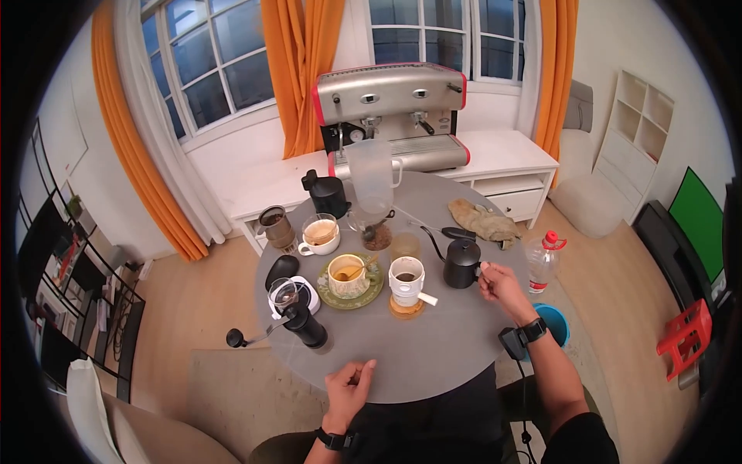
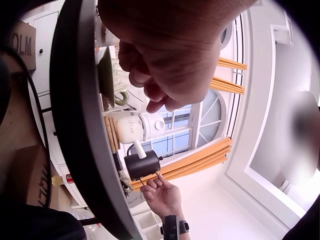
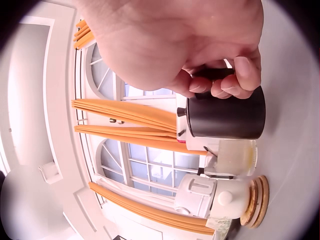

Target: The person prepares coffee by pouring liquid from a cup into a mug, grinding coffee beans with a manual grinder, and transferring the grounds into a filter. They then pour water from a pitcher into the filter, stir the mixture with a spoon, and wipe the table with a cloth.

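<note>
My right hand (image 1: 502,290) grips the handle of a black gooseneck kettle (image 1: 462,263) at the right side of the round table; in the right wrist view, fingers curl round the handle of its dark body (image 3: 227,115). Left of the kettle, a white cup with a white handle (image 1: 406,282) stands on a wooden coaster (image 1: 406,309), with a dark filling in its top. My left hand (image 1: 350,390) lies at the table's near edge, loosely curled and holding nothing. Nearest to it is a black hand grinder (image 1: 306,326) with a crank.
A patterned cup (image 1: 347,277) with a wooden spoon sits on a green plate (image 1: 373,290). Behind stand a latte cup (image 1: 319,235), clear pitcher (image 1: 371,174) and black pot (image 1: 328,195). A brown cloth (image 1: 485,222) lies at back right; an espresso machine (image 1: 390,116) stands beyond the grey table (image 1: 417,363).
</note>
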Tool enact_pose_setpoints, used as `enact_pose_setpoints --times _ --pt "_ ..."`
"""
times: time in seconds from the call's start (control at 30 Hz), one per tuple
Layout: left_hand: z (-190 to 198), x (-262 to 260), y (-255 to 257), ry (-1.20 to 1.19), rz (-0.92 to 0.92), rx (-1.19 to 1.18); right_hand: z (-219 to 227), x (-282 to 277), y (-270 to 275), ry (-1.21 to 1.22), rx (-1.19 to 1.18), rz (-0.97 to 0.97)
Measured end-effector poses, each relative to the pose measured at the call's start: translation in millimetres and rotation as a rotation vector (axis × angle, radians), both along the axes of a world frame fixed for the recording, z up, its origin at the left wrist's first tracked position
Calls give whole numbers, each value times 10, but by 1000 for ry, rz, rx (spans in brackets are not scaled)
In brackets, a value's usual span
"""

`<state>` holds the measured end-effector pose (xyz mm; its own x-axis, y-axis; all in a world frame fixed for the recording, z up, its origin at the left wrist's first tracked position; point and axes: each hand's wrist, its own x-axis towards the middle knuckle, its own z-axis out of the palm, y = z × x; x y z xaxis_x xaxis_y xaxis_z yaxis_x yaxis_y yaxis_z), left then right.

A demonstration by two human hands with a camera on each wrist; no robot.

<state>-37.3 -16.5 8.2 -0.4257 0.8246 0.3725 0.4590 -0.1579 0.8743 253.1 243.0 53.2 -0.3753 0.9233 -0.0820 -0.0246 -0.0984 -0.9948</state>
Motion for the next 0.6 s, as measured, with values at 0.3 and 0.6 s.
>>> enact_pose_setpoints --times 0.3,0.6 --pt "-103 14 80 5 47 -14 -253 -199 441 106 -96 173" --pt "-270 -29 55 65 66 6 -8 -146 578 -313 101 -44"
